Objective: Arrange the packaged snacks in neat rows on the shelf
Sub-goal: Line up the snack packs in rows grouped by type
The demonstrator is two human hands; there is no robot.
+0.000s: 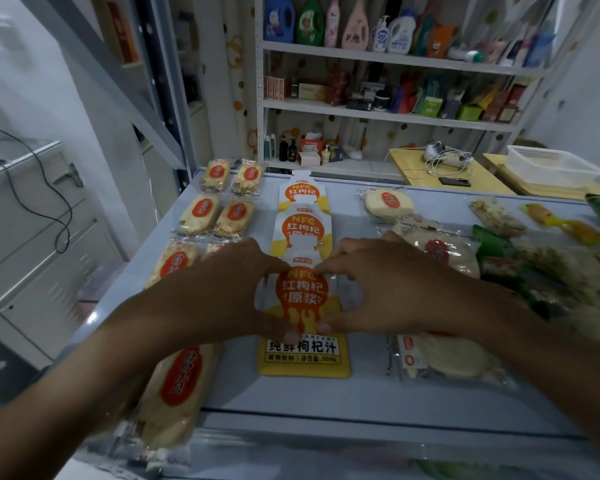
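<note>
A column of white, orange and yellow juice pouches runs down the middle of the pale blue shelf. The nearest pouch overlaps the one behind it. My left hand pinches the nearest pouch's left edge between fingertips and thumb. My right hand pinches its right edge the same way. Rice cracker packs lie in two rows on the left, with a large one under my left forearm. Round cracker packs lie on the right.
A loose heap of green and yellow snack packs covers the shelf's right side. Behind stands a white rack with bottles and boxes. A yellow table with cables and a white basket sit at the back right.
</note>
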